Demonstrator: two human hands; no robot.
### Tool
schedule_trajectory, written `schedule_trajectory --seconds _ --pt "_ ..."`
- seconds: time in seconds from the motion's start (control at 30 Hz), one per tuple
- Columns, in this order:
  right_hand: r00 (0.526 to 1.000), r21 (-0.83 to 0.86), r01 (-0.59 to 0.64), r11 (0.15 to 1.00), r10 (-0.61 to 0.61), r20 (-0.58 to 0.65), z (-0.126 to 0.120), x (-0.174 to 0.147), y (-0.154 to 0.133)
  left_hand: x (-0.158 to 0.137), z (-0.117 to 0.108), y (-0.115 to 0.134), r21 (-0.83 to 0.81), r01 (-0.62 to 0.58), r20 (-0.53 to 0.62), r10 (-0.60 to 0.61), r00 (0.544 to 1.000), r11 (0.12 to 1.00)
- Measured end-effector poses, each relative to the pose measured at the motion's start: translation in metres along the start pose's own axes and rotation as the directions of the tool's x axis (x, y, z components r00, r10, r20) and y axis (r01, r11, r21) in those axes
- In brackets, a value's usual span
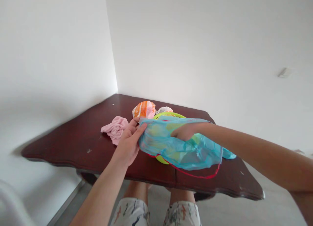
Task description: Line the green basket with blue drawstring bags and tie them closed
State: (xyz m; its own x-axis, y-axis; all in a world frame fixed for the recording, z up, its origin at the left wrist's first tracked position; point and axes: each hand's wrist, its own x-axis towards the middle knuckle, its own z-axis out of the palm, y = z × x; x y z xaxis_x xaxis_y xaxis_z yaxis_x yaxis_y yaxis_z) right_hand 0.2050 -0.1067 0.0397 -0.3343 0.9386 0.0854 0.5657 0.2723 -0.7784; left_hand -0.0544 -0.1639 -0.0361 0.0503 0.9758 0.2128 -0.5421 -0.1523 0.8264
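A thin, see-through blue plastic bag (158,141) with a red drawstring (195,175) lies spread over a yellow-green basket (168,114). My left hand (130,139) pinches the bag's left edge between thumb and fingers. From the right, my right hand (184,132) reaches in among the folds of the bag, its fingers curled and pointing left. Folds of film hide its fingertips, so what they hold cannot be made out. Most of the basket is covered; its rim shows behind the bag and a bit of its side below.
A crumpled pink cloth (116,128) is left of my left hand. Behind it sit an orange-and-white striped plastic bundle (144,109) and a whitish spotted bundle (164,109). The dark red-brown table (68,138) stands against white walls (195,50), its wavy front edge above my legs.
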Motion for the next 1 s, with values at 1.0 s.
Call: schedule_trajectory --seconds 1.0 --pt "0.906 0.166 -0.048 0.985 0.113 -0.409 -0.018 -0.021 0.143 0.149 -0.026 -0.062 0.438 0.189 -0.057 -0.183 0.982 0.879"
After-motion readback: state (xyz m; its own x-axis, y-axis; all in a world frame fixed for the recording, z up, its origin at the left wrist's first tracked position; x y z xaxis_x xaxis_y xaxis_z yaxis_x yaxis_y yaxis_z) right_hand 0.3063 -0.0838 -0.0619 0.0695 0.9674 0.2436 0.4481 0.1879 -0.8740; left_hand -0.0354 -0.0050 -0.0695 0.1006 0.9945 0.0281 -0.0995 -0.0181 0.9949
